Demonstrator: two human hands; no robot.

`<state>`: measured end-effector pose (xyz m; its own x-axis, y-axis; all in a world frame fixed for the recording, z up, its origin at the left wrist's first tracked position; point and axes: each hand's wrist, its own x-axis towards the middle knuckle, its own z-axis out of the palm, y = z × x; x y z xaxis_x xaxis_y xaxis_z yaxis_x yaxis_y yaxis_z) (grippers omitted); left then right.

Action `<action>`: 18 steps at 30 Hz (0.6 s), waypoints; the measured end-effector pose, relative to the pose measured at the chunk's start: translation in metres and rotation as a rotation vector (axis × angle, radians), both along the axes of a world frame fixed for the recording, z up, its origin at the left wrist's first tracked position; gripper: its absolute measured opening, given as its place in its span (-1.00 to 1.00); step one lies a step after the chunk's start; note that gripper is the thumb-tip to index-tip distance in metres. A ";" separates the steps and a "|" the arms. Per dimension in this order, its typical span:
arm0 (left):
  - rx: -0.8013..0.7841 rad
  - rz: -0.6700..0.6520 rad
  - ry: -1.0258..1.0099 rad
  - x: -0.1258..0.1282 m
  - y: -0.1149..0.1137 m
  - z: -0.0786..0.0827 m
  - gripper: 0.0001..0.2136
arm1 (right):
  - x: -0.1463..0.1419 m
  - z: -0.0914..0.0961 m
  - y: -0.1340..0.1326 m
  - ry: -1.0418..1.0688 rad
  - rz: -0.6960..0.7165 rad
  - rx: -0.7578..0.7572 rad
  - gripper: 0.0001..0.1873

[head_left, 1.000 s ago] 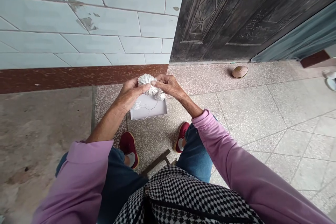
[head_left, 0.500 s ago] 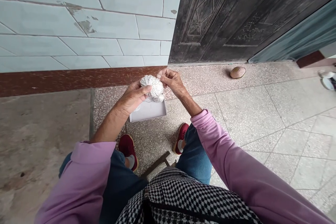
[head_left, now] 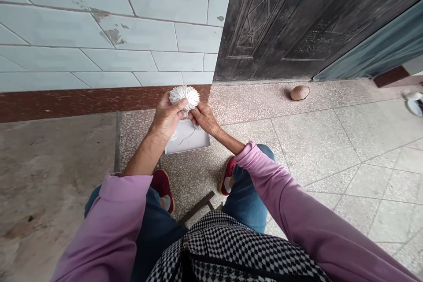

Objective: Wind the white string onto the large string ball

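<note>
My left hand [head_left: 168,116] grips a round white tufted ball [head_left: 184,96] of cord ends, holding it up in front of me. My right hand [head_left: 203,117] sits just below and to the right of the ball, fingers pinched together at its underside; what they pinch is hidden. Beneath both hands a shallow white box [head_left: 194,139] lies on the floor with a thin dark thread curling across it and a small white piece at its left edge. I sit with pink sleeves, blue trousers and red shoes [head_left: 163,186].
A tiled wall with a reddish skirting [head_left: 66,101] runs on the left. A dark metal door [head_left: 297,17] stands behind. A brown rounded stone [head_left: 300,92] lies by the doorstep. A checked bag [head_left: 231,251] rests on my lap. Speckled floor tiles spread to the right.
My right hand dropped from the top right of the ball to its underside. My left hand lifted the ball slightly up and left.
</note>
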<state>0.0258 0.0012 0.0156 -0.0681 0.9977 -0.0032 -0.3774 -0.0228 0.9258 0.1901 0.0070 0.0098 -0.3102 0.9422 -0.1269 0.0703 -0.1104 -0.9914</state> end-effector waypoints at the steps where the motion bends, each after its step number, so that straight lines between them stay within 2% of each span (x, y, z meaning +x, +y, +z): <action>1: 0.020 0.031 0.009 -0.001 0.002 -0.002 -0.34 | 0.000 0.000 -0.003 -0.023 0.022 0.023 -0.61; 5: 0.075 0.149 0.064 -0.008 0.007 -0.009 -0.32 | 0.004 0.007 -0.016 -0.126 0.175 0.105 -0.65; 7: 0.087 0.155 0.137 -0.015 0.009 -0.010 -0.34 | 0.008 0.011 -0.019 -0.135 0.262 0.114 -0.70; 9: 0.075 0.136 0.224 -0.022 0.009 -0.008 -0.36 | 0.013 0.015 -0.017 -0.112 0.303 0.111 -0.68; 14: -0.086 0.016 0.349 -0.029 -0.002 0.006 -0.41 | 0.033 0.022 0.007 -0.078 0.235 0.180 -0.52; 18: -0.209 -0.185 0.226 -0.023 -0.014 0.017 -0.40 | 0.047 0.026 0.027 -0.099 0.131 0.256 -0.43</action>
<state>0.0025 -0.0128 0.0327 0.0909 0.9726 -0.2138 -0.1431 0.2252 0.9637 0.2374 0.0343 0.0355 -0.4290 0.9003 0.0742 0.1654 0.1590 -0.9733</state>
